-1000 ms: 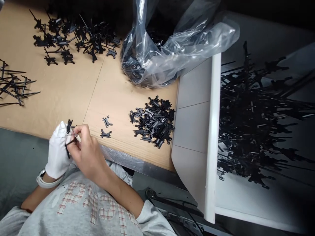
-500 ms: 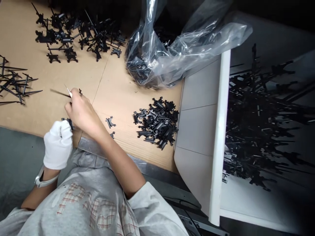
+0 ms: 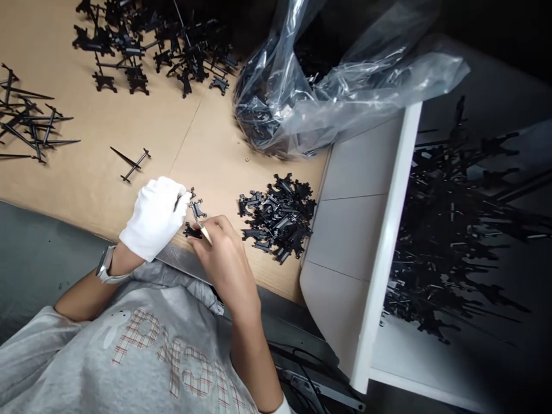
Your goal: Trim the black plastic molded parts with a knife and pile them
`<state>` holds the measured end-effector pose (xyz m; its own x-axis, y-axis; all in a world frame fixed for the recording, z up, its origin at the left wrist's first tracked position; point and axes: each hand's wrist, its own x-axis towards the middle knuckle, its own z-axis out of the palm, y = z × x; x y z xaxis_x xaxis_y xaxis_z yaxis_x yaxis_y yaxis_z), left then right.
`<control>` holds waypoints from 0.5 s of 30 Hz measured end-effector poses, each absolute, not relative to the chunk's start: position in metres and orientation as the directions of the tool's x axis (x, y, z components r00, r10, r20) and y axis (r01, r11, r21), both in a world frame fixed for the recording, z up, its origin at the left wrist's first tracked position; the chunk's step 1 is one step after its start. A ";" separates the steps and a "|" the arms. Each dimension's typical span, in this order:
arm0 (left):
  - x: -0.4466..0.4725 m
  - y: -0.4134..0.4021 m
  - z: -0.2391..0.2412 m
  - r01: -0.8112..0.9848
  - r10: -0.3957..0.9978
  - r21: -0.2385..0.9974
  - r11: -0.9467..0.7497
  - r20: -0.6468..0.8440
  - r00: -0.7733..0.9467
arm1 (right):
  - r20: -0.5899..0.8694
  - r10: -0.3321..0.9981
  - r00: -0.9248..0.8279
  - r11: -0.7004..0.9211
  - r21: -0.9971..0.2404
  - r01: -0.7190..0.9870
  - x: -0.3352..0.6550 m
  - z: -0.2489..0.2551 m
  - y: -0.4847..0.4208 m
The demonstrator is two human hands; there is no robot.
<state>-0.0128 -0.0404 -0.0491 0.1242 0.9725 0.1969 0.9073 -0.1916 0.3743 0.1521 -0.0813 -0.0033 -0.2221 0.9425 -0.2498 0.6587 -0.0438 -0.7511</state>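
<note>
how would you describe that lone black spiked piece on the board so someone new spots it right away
Start at the tan work board and find the white-gloved left hand. Just up and left of that glove lies a thin black plastic runner, a long spike with a short crossbar. It lies alone, apart from the spiked pile further left.

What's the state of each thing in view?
Left hand: white-gloved, fingertips at a black plastic piece.
Right hand: bare, pinching a small blade.
Plastic bag: open, crumpled, holding black pieces.
Pile of black pieces: loose on the cardboard.
White bin: open, heaped with black pieces.
</note>
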 end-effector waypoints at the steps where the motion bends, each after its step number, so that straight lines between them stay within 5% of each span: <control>1: -0.013 -0.040 -0.049 0.879 0.969 0.436 -0.195 0.226 0.103 | -0.262 0.941 -0.216 -0.055 -0.746 0.663 0.150 -0.007 -0.084; 4: -0.015 -0.042 -0.047 0.758 0.955 0.626 -0.183 0.297 -0.015 | -0.266 0.942 -0.203 -0.065 -0.740 0.670 0.148 -0.011 -0.084; 8: -0.017 -0.042 -0.047 0.469 0.968 0.881 -0.062 0.167 -0.186 | -0.250 0.954 -0.165 -0.120 -0.824 0.553 0.157 -0.010 -0.084; 11: -0.019 -0.037 -0.050 0.365 0.982 0.931 -0.032 0.098 -0.164 | -0.302 0.947 -0.107 -0.246 -0.899 0.361 0.163 -0.006 -0.085; 15: -0.022 -0.033 -0.045 0.470 0.976 0.883 -0.003 0.105 -0.191 | -0.385 0.921 -0.057 -0.378 -0.920 0.103 0.163 0.001 -0.087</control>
